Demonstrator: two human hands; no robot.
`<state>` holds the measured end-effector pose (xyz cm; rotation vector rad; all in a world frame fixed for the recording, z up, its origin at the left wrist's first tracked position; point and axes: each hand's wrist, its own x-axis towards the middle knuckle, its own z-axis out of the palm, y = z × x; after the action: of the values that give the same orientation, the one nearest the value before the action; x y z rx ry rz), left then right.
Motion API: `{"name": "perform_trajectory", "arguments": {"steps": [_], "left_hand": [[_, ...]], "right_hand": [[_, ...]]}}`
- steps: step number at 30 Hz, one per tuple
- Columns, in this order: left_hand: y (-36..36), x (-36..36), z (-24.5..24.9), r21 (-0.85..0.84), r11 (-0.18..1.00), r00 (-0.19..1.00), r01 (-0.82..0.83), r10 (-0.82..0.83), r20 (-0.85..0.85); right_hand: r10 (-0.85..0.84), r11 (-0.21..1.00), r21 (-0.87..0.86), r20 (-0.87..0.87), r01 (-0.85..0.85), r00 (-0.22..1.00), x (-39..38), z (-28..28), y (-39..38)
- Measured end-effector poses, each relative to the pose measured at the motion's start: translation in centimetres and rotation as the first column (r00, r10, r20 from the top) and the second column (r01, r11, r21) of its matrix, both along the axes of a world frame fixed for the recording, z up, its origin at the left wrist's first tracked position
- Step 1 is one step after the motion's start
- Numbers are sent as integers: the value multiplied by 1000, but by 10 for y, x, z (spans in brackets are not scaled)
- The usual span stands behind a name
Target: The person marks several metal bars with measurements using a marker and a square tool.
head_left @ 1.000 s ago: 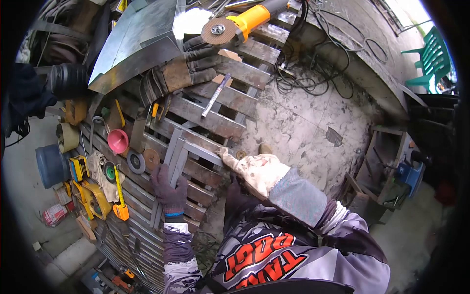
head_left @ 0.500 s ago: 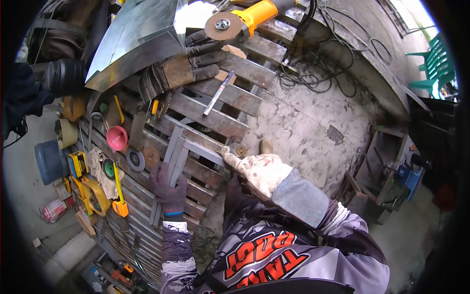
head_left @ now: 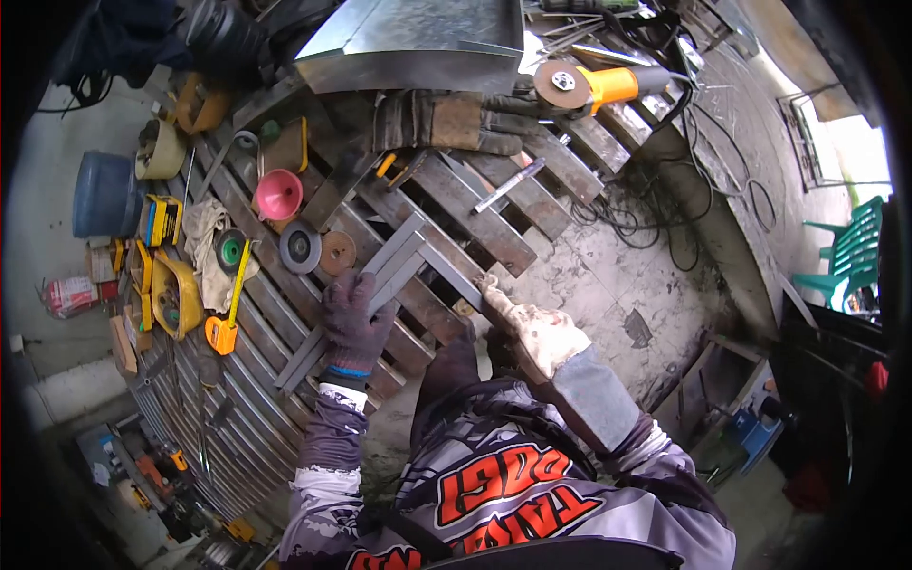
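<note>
My left hand (head_left: 353, 321), in a dark knit glove, presses flat on a pair of long grey metal bars (head_left: 380, 275) lying across the slatted steel workbench (head_left: 285, 313). My right hand (head_left: 534, 328), in a stained white leather glove, grips the end of a shorter grey bar (head_left: 454, 275) that meets the long bars at an angle near the bench edge. The corner where the bars join sits between my two hands.
A yellow angle grinder (head_left: 594, 85) and a pair of leather gloves (head_left: 446, 122) lie at the far side, beside a bent steel sheet (head_left: 418, 38). A pink funnel (head_left: 279, 194), grinding discs (head_left: 300, 247), a tape measure (head_left: 224, 332) and a marker (head_left: 509, 185) lie on the slats. Cables (head_left: 655, 218) trail on the concrete floor.
My head has turned, so the whole bench appears rotated and shifted right. Both hands keep their hold on the bars; the right hand has slid slightly closer to the joint.
</note>
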<state>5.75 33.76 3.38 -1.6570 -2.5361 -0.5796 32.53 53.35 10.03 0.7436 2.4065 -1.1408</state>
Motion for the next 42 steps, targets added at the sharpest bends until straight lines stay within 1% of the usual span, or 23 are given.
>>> {"name": "perform_trajectory", "arguments": {"steps": [1, 3, 5, 6, 8, 11, 13, 14, 16, 18, 20, 22, 24, 30, 33, 37, 40, 42], "left_hand": [[0, 1, 1, -3, 1000, 1000, 1, -1, -3], [-2, 3, 0, -22, 1000, 1000, -7, 7, 17], [-4, 0, -11, -19, 1000, 1000, -21, 21, 21], [-3, -1, -13, -26, 999, 999, -20, 21, 25], [-3, -1, -14, -4, 1000, 1000, -22, 22, 14], [-2, 0, -13, 27, 1000, 1000, -13, 13, 3], [-1, 0, -11, 41, 999, 1000, 3, -4, 4], [-1, 0, -9, 44, 999, 1000, 5, -5, 0], [-2, 1, -9, 43, 999, 1000, 16, -16, -5], [-2, 0, -11, 82, 996, 1000, 21, -21, -1], [-3, 0, -11, 75, 997, 999, 26, -28, 23], [-3, 1, -7, 68, 997, 998, 30, -33, 47], [-3, 3, -3, 32, 999, 996, -3, 1, 84], [-2, -2, -7, 25, 999, 999, 31, -32, 38], [-1, -1, -5, 48, 998, 998, 37, -39, 40], [-2, -2, -3, 30, 998, 997, 54, -55, 55], [-3, -3, -7, 36, 998, 997, 60, -62, 42], [-4, -2, -9, 65, 997, 998, 37, -40, 52]], "right_hand": [[-33, 999, 10, -15, 33, 999, 1, -5, -3], [-20, 999, 35, -13, 20, 1000, 1, -5, -6], [-19, 998, 60, -11, 20, 1000, -1, 1, -6], [-47, 998, 47, -9, 47, 999, -3, 9, -7], [-74, 996, 41, -5, 74, 997, -3, 12, -9], [-102, 992, 66, -55, 106, 993, -2, 8, -11], [-80, 996, 46, 39, 78, 996, -8, 20, -8], [-90, 995, 45, 39, 88, 995, -6, 19, -9], [-76, 990, 117, -50, 82, 996, -1, 16, -12], [-91, 989, 116, -55, 97, 994, 1, 14, -13], [-106, 987, 114, -59, 113, 993, 3, 9, -13], [-94, 989, 103, -114, 106, 989, 5, 2, -12], [-102, 989, 98, -102, 112, 990, 4, 5, -11], [-67, 994, 83, -90, 75, 994, 4, 10, -9], [-57, 996, 60, -77, 62, 995, 4, 11, -7], [-52, 998, 35, -37, 54, 998, 3, 12, -4], [-52, 997, 56, -64, 56, 997, 3, 14, -3], [-53, 998, 29, -45, 54, 998, 1, 19, 0]]}}
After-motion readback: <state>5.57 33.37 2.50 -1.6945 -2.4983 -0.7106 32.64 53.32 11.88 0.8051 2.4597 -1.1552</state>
